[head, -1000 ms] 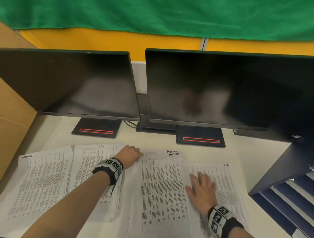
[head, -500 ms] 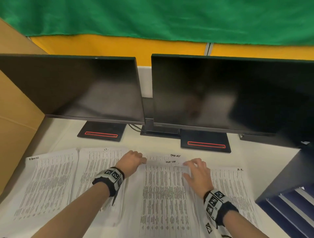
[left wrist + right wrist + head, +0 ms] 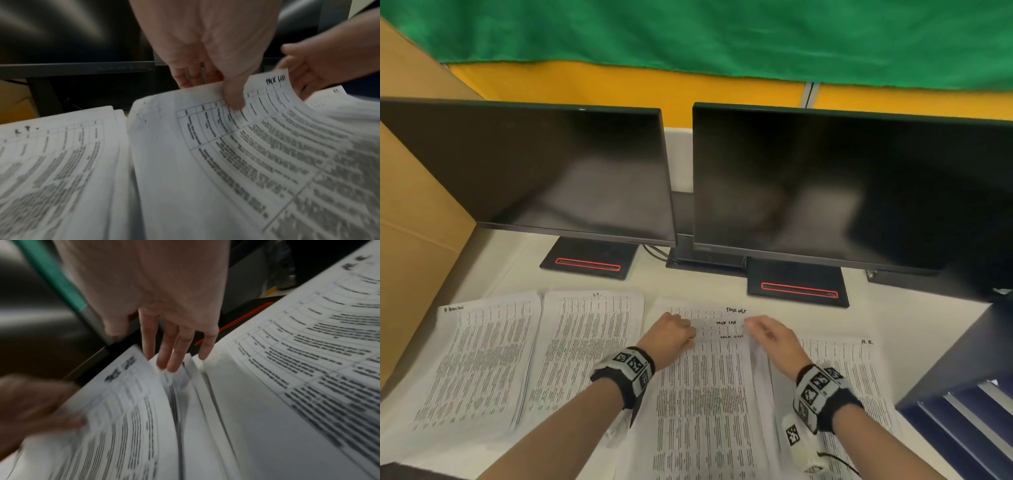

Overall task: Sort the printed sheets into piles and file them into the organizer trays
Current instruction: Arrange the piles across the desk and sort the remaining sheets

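At frame centre, the left hand (image 3: pixel 669 332) pinches the top "Task List" sheet (image 3: pixel 705 394) at its far edge; the right hand's (image 3: pixel 774 339) straight fingers (image 3: pixel 170 353) touch the sheets' corner.

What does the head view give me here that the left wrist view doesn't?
Head only: all four piles laid side by side, both monitors, and the organizer trays at the right edge.
Left wrist only: the left hand pinching the lifted top sheet.
Both: the right hand at the far right corner of that pile.
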